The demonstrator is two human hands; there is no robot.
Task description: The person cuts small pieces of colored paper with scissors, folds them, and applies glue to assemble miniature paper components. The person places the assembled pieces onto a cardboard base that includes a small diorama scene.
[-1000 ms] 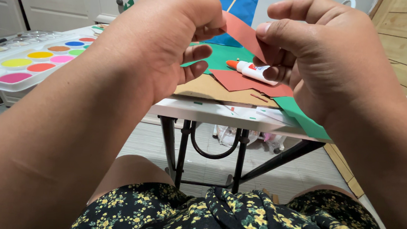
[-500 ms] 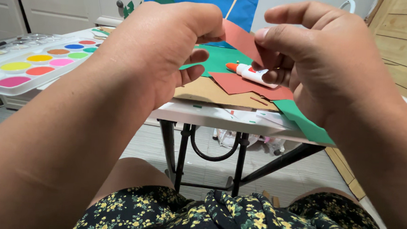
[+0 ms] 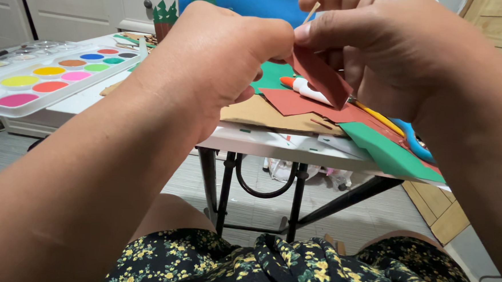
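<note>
Pinching a strip of reddish-brown paper [image 3: 320, 76] between them, both hands are raised above the near edge of the white table [image 3: 251, 138]: the left hand [image 3: 220, 71] is clenched on its upper left end, and the right hand [image 3: 376, 50] grips the top edge with thumb and forefinger, so the strip hangs tilted down to the right. As a judgement, the piece looks cut to shape but not yet glued to anything, so the handling is midway. Just behind and below it lie a white glue bottle with an orange cap [image 3: 304, 88], a larger reddish-brown sheet [image 3: 304, 104], brown cardboard [image 3: 264, 113] and green paper [image 3: 388, 151]. Further right, blue-handled scissors [image 3: 414, 138] rest on the sheets. At far left sits a watercolour palette [image 3: 48, 76]; a blue picture [image 3: 252, 1] stands at the far side. Compared with half a second ago, the hands have closed together and the strip has swung from flat and spread to steeply angled, while the view has shifted so the scissors now show.
</note>
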